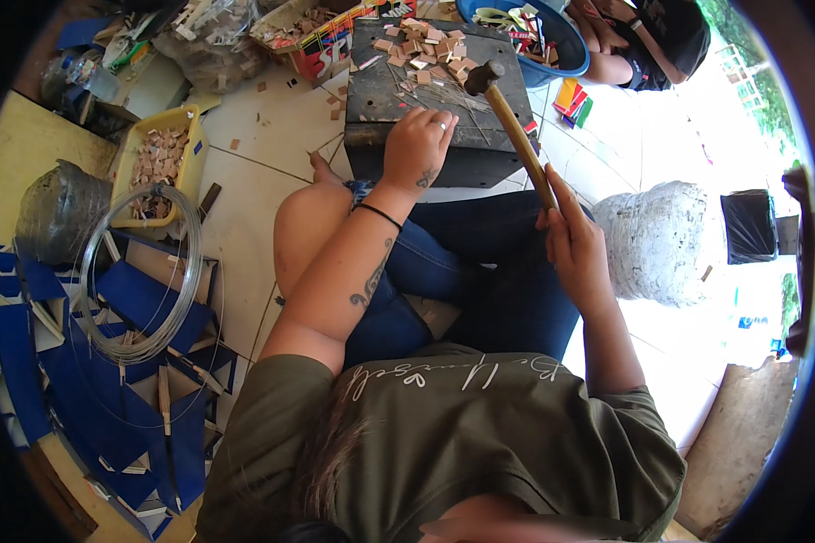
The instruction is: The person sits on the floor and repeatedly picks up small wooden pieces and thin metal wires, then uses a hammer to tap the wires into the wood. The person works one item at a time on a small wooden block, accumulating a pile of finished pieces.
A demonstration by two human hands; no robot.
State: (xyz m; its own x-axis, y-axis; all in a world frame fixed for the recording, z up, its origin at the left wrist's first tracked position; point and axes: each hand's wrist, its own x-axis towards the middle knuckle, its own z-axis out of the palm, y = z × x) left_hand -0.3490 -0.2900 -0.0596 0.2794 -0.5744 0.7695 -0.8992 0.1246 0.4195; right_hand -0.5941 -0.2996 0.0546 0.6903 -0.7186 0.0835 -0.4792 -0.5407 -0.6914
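My right hand point(574, 237) is wrapped round the lower handle of a hammer point(519, 136). Its wooden shaft slants up and to the left, and its dark metal head is over the right part of a low black worktable point(371, 138). My left hand point(417, 147) is closed at the table's front edge, fingers curled together. Whatever may be between those fingers is hidden. Just beyond it, thin wires point(450, 98) lie across the tabletop. Small tan wooden pieces point(426, 45) are heaped at the table's back.
To my left stand a yellow basket point(196, 149) of small pieces, a coil of wire point(186, 308) and blue folded panels point(81, 380). A blue tub point(566, 74) is behind the table. Another person point(647, 45) sits at the back right. A wrapped white bundle point(652, 240) stands right.
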